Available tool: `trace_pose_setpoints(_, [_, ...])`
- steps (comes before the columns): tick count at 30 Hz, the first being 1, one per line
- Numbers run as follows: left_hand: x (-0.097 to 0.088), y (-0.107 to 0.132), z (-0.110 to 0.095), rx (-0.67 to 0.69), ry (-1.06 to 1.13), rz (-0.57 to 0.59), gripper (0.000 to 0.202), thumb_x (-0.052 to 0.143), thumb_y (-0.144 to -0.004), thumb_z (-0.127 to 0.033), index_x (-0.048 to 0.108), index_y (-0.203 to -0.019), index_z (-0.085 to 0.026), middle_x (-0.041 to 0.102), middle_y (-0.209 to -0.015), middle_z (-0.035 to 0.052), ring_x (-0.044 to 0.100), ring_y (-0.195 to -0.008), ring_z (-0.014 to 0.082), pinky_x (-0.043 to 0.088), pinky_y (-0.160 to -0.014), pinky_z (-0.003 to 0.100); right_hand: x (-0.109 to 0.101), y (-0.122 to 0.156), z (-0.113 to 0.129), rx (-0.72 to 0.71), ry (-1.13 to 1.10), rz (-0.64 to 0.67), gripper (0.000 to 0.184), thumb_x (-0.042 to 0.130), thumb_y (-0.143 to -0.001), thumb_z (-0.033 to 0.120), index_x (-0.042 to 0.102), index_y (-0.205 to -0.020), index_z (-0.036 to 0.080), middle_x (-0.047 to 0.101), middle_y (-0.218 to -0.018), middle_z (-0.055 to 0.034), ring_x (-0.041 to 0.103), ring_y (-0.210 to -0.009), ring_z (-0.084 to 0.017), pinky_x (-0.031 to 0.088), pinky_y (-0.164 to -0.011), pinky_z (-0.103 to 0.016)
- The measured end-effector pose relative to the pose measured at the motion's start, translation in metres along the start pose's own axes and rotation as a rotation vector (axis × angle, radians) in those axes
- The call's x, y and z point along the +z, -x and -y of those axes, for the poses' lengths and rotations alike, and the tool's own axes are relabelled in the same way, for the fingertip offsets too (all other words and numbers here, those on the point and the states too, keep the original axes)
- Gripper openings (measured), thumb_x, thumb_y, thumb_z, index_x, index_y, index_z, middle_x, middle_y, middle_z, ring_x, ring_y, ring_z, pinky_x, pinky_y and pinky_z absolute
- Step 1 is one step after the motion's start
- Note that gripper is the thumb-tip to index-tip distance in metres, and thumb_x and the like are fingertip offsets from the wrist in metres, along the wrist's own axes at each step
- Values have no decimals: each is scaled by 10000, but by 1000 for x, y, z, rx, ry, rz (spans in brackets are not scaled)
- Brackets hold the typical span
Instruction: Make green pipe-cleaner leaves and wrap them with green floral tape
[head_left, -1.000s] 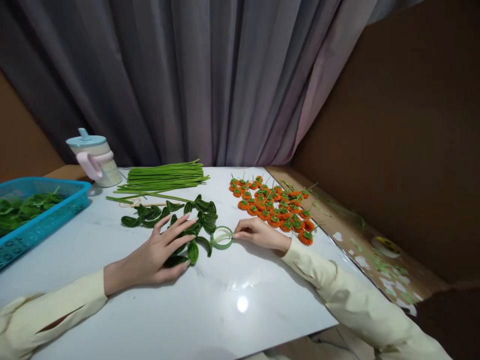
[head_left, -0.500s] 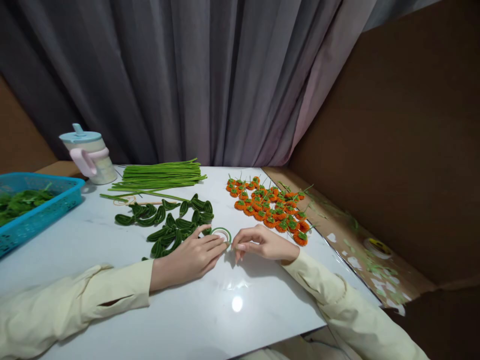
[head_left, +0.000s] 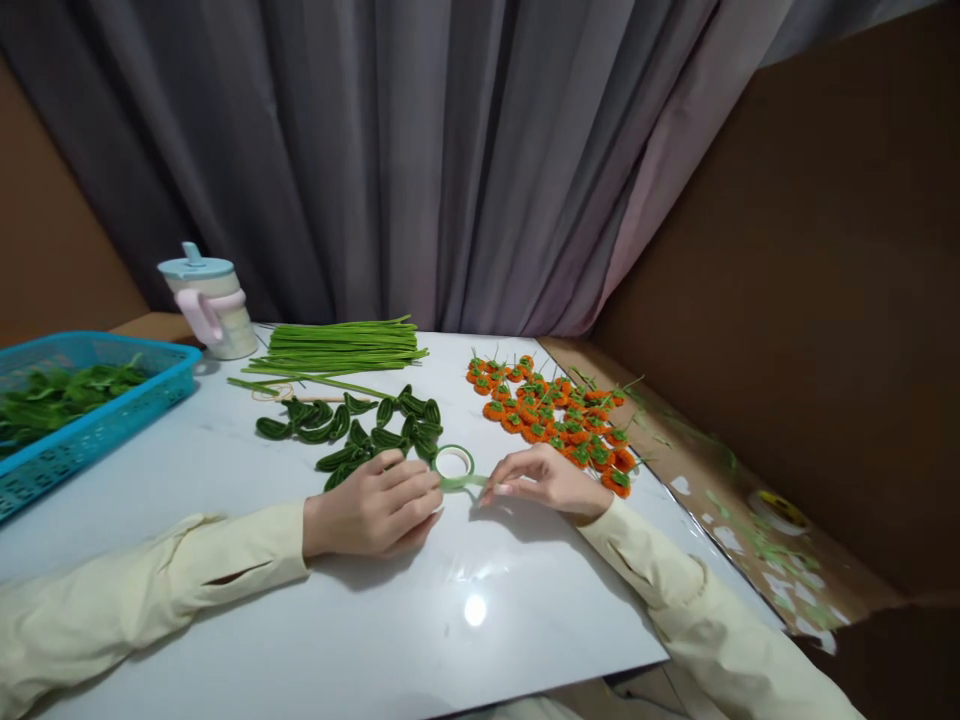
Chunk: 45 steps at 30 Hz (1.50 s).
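A small roll of green floral tape [head_left: 455,484] with a white core shows between my hands, a short strip pulled out from its right side. My left hand [head_left: 382,505] is curled, its fingertips against the roll's left edge; the thumb is mostly hidden. At the strip's free end, my right hand [head_left: 544,482] pinches the tape between thumb and fingers. Dark green fuzzy leaf shapes [head_left: 390,438] lie just beyond my left hand. Past my right hand are several orange fuzzy flower heads [head_left: 534,432] with green centres and thin stems.
A bundle of bright green stems [head_left: 345,345] lies at the back of the white table [head_left: 360,640]. To the left stand a blue basket [head_left: 161,390] with green leaves and a lidded cup [head_left: 229,320]. Another tape roll [head_left: 780,512] and scraps lie on cardboard at right.
My left fingers have gone from stretched out over the tape roll to curled at its left edge. A strip of tape now spans from the roll to my right hand. The view has shifted slightly.
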<state>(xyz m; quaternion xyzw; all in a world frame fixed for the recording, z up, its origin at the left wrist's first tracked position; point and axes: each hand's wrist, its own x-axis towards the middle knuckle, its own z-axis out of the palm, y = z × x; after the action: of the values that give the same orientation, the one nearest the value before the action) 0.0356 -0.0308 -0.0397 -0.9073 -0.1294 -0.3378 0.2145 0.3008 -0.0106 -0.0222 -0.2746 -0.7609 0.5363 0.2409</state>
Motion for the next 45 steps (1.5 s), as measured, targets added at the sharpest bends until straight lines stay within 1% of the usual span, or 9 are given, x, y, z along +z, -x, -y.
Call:
trace_pose_setpoints(4, [-26, 31, 6, 48, -17, 39, 249, 517, -745, -159, 489, -986, -216, 594, -635, -26, 534, -588, 135, 362, -640, 293, -7, -3, -3, -46, 95, -143, 286, 647, -795, 397, 714, -799, 119, 623, -631, -63, 572, -634, -159, 471, -656, -287])
trace_pose_setpoints(8, [-31, 47, 14, -135, 13, 96, 187, 486, -756, -140, 493, -937, -184, 546, -596, -15, 499, -560, 138, 348, -619, 298, -7, -9, -2, -146, 96, -166, 253, 685, -759, 405, 726, -784, 157, 606, -951, -103, 565, -879, -199, 464, -760, -326])
trace_pose_setpoints(16, [-26, 40, 14, -200, 87, 274, 253, 503, -823, -280, 543, -1047, -170, 599, -1060, 99, 507, -930, 232, 312, -814, 381, 10, -21, -7, -156, 131, 20, 276, 613, -826, 393, 705, -826, 133, 647, -958, -120, 596, -932, -209, 456, -854, -351])
trace_pose_setpoints(21, [-24, 41, 13, -290, 144, 375, 167, 425, -886, -223, 574, -952, -185, 619, -1038, 61, 499, -971, 220, 285, -823, 375, 6, -19, -4, -140, 261, -52, 316, 585, -842, 420, 697, -776, 131, 664, -835, -113, 616, -815, -200, 477, -769, -326])
trace_pose_setpoints(26, [-20, 46, 15, -413, 265, 268, 186, 405, -867, -134, 555, -974, -158, 643, -939, 59, 551, -863, 177, 341, -810, 352, 4, -15, 1, -111, 326, -208, 273, 622, -820, 405, 709, -796, 148, 647, -833, -97, 578, -854, -205, 446, -791, -322])
trace_pose_setpoints(29, [-21, 47, 17, -626, 435, 103, 164, 426, -861, -165, 552, -965, -163, 645, -937, 59, 572, -846, 164, 405, -794, 324, 8, -16, 3, -76, 170, -255, 242, 609, -838, 364, 704, -804, 143, 645, -883, -95, 584, -861, -197, 451, -783, -300])
trace_pose_setpoints(35, [-28, 37, 18, -1118, 1215, -115, 120, 547, -789, -246, 497, -849, -155, 619, -889, 57, 625, -822, 181, 479, -742, 292, 26, -45, 17, -7, 149, 6, 258, 612, -828, 364, 701, -804, 123, 676, -780, -86, 621, -738, -178, 475, -701, -264])
trace_pose_setpoints(39, [-31, 33, 19, -1212, 1471, -208, 170, 602, -735, -232, 465, -807, -160, 590, -835, 14, 642, -752, 180, 482, -731, 301, 45, -70, 15, -22, 41, 150, 251, 644, -800, 362, 652, -866, 120, 676, -746, -75, 633, -708, -168, 480, -683, -254])
trace_pose_setpoints(45, [-30, 32, 15, -1181, 1437, -152, 198, 557, -760, -210, 482, -941, -179, 595, -837, 16, 648, -722, 183, 494, -690, 305, 55, -76, -10, 58, -391, 92, 552, 744, -706, 375, 395, -1084, 175, 668, -685, -34, 640, -607, -169, 485, -594, -257])
